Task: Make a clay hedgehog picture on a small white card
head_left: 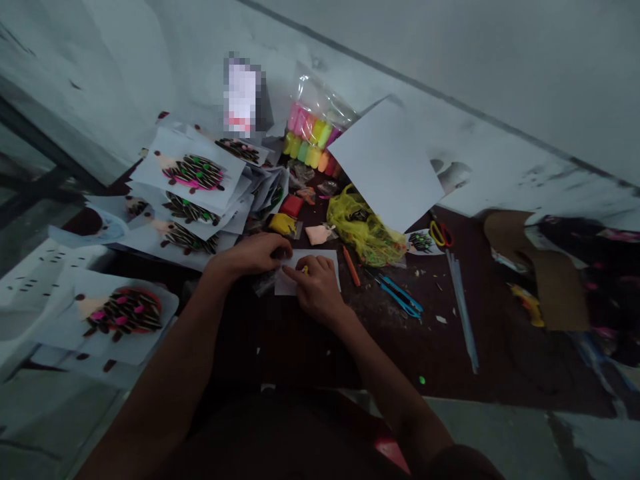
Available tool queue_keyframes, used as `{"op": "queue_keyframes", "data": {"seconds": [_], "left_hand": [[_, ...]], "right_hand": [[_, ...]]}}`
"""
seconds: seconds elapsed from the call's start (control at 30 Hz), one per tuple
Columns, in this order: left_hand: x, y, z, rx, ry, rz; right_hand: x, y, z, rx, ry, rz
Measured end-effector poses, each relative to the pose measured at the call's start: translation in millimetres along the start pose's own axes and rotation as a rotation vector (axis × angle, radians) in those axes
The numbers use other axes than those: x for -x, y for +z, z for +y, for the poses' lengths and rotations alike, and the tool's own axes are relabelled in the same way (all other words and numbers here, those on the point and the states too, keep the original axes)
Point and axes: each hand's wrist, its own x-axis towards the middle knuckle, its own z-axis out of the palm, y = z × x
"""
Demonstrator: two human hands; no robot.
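Note:
A small white sheet of paper (286, 285) lies on the dark table in front of me. My left hand (261, 253) rests at the sheet's upper left edge with its fingers curled; anything between the fingertips is hidden. My right hand (320, 288) lies over the sheet, its index finger pointing left and pressed to the paper. Between its bent fingers a small yellow piece (305, 269) shows, too small to name. A clear plastic wrapper (264, 285) is beside the sheet, below my left hand. Just beyond are yellow (283, 225), red (291, 205) and pale pink (317, 234) soft clay lumps.
Hedgehog pictures (193, 175) are stacked at left. Behind lie a bag of coloured clay packs (313, 137), a yellow net bag (367, 230) and a large white sheet (387, 160). Rightward are an orange stick (351, 266), a blue cutter (400, 297), scissors (441, 235) and clear sticks (463, 310).

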Motion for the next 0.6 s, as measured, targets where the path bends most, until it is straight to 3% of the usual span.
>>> {"op": "queue_keyframes", "data": {"seconds": [0.3, 0.6], "left_hand": [[0.6, -2.8, -2.2, 0.006, 0.015, -0.035], [1.4, -1.3, 0.0, 0.001, -0.012, -0.014]], "right_hand": [[-1.3, -0.5, -2.2, 0.042, -0.081, -0.015], [-0.7, -0.2, -3.7, 0.092, -0.064, -0.031]]}}
